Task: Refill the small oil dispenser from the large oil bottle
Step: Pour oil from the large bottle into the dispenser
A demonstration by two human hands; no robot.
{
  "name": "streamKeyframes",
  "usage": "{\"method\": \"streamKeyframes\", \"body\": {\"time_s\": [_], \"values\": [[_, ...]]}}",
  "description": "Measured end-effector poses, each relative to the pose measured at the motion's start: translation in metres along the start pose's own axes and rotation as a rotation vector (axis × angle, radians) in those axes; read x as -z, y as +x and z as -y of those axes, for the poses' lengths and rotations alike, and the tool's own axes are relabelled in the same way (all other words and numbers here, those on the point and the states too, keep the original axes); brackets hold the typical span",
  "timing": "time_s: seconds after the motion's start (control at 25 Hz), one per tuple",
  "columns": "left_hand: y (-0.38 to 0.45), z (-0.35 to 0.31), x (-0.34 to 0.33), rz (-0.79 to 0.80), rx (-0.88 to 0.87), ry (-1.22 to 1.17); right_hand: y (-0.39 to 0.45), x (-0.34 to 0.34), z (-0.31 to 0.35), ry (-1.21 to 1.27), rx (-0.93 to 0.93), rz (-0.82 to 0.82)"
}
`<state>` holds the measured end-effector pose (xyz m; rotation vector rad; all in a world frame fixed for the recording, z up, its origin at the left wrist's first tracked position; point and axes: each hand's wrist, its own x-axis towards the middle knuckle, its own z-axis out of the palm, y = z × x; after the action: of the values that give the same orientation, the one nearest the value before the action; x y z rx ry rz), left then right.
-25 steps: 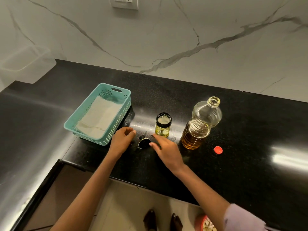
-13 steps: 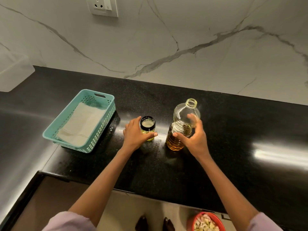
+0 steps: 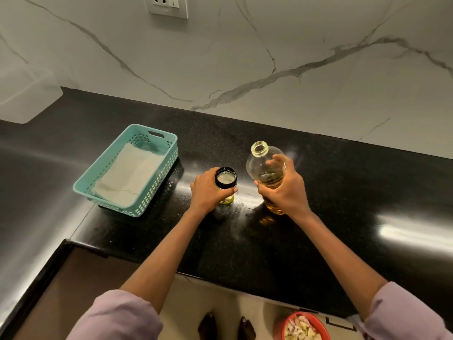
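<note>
The small oil dispenser (image 3: 226,179), a glass jar with a black rim and a little yellow oil at its base, stands uncapped on the black counter (image 3: 245,241). My left hand (image 3: 208,190) is wrapped around its side. To its right is the large clear oil bottle (image 3: 263,163), uncapped, with amber oil in its lower part. My right hand (image 3: 285,190) grips the bottle's middle and holds it slightly off the counter, leaning a little to the left. The dispenser's lid and the bottle's red cap are out of sight.
A teal plastic basket (image 3: 157,192) holding a folded white cloth sits left of the dispenser. The marble wall with a socket (image 3: 168,6) rises behind. A red bowl (image 3: 304,327) rests on the floor below the counter's front edge, near my feet.
My left hand went from the lid on the counter to the dispenser's side. My right hand reached the large bottle, closed on it and has raised it slightly.
</note>
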<state>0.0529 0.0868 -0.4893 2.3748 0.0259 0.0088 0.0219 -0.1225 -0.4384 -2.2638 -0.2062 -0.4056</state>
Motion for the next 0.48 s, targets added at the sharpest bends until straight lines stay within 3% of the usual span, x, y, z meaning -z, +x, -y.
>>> {"method": "streamKeyframes", "body": {"time_s": [0.24, 0.48], "values": [[0.0, 0.001, 0.003, 0.035, -0.011, -0.024, 0.014, 0.004, -0.004, -0.499, 0.158, 0.044], [0.002, 0.003, 0.004, 0.069, -0.003, -0.036, 0.017, 0.005, -0.008, -0.714, 0.246, 0.1]]}}
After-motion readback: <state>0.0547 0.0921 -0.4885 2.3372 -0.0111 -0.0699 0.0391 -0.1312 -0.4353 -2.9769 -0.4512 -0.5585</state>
